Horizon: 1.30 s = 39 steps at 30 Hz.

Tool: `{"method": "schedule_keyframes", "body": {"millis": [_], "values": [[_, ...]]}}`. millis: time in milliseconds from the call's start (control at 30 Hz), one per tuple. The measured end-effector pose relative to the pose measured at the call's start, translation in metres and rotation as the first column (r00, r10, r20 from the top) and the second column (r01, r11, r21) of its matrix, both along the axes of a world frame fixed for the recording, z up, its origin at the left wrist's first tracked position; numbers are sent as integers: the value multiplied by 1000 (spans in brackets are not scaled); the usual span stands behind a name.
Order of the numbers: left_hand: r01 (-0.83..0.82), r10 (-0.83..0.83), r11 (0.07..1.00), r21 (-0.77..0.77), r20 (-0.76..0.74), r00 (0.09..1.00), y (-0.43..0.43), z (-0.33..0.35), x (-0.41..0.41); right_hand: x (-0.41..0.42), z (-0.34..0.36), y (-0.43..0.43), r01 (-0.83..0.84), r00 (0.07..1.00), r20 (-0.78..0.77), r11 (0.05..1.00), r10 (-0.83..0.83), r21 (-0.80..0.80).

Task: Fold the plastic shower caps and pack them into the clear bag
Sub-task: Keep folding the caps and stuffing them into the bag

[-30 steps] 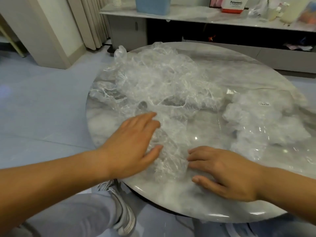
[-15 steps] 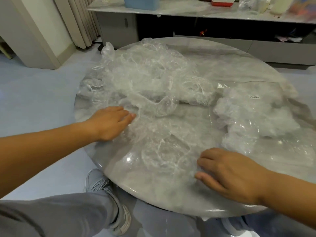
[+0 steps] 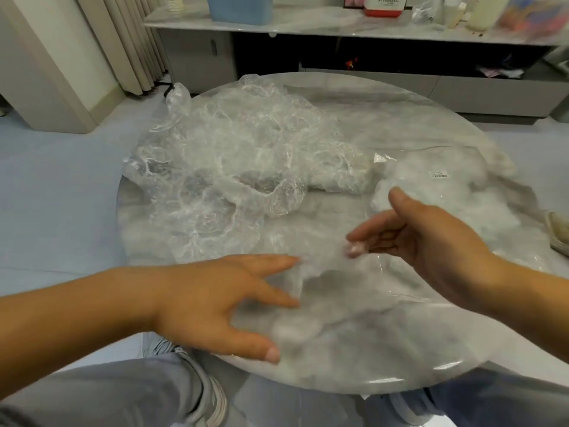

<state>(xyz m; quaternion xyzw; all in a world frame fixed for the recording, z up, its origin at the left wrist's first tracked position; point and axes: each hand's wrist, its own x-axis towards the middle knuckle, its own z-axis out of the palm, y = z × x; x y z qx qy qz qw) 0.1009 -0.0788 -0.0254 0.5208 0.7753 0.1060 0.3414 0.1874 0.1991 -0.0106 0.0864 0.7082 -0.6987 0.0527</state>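
On the round marble tabletop (image 3: 400, 118), a big crumpled pile of shower caps (image 3: 240, 161) sprawls across the far left. Over to the right lies the clear bag (image 3: 446, 192), white label (image 3: 439, 175) facing up, pale bunched plastic already inside. Down at the near edge, the left hand (image 3: 215, 300) is spread flat, fingers straight, thumb out, gripping nothing. The right hand (image 3: 431, 238) hovers above the surface just in front of the bag, palm turned inward, fingers loosely extended, thumb raised. Between the hands sits a blurred film of plastic (image 3: 308, 303); whether either hand touches it, I cannot tell.
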Motion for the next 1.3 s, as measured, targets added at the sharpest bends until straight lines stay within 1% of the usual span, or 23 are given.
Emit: {"method": "schedule_keyframes", "body": {"millis": [67,100,133,167,233,300,333,367,433,467,500,533,567,633,700,767,800,900,1000,1067,1133,1233,1300], "values": [[-219,180,965,143,244,953,4,6,-4,-7,12,0,32,999,20,988,-29,-153],[-366,243,901,232,426,871,7,9,-8,-11,17,0,39,999,29,977,-34,-211],[-524,277,801,290,596,753,10,9,-14,-14,20,1,53,998,41,967,-44,-250],[-670,302,686,283,727,617,12,9,-20,-19,21,3,77,996,60,961,-63,-266],[-840,357,515,172,847,393,19,6,-34,-29,15,5,132,988,110,966,-110,-220],[-888,451,455,69,842,297,24,0,-44,-38,3,5,162,974,170,984,-148,-74],[-889,516,456,36,803,298,26,-6,-47,-42,-6,6,156,969,191,987,-160,34],[-879,594,476,27,727,343,27,-13,-49,-43,-15,8,130,968,196,980,-159,152],[-802,693,593,72,461,554,23,-25,-50,-42,-33,13,4,978,183,894,-96,447],[-718,671,685,128,275,689,20,-31,-49,-38,-39,16,-90,982,187,784,-34,615],[-607,610,766,213,60,790,16,-34,-48,-33,-43,18,-157,983,180,638,29,754],[-448,510,835,319,-142,849,12,-35,-47,-28,-46,19,-150,989,123,499,86,854],[-256,388,880,400,-294,873,10,-34,-45,-23,-46,19,-93,986,27,406,166,909],[37,155,904,426,-406,901,8,-31,-39,-15,-41,18,-60,918,-93,369,385,927],[197,-50,923,332,-404,913,12,-36,-28,-6,-40,17,-215,823,-39,373,567,902],[243,-155,949,202,-373,915,17,-48,-18,0,-46,14,-362,752,54,342,657,867],[227,-158,959,168,-344,925,18,-54,-16,3,-50,12,-403,740,78,347,668,847],[102,-58,976,192,-222,973,20,-62,-17,8,-62,7,-475,752,124,402,648,783],[-24,45,977,211,-95,994,20,-62,-19,8,-68,7,-465,751,129,379,648,800],[-145,139,969,200,46,989,20,-57,-19,7,-67,6,-452,751,127,365,648,814],[-289,254,939,189,188,949,20,-48,-19,7,-66,5,-449,769,124,392,627,803],[-498,422,850,172,346,838,20,-40,-22,4,-63,3,-406,840,86,514,536,756],[-583,507,799,147,356,785,21,-38,-24,1,-58,2,-370,902,91,646,423,668]]}}
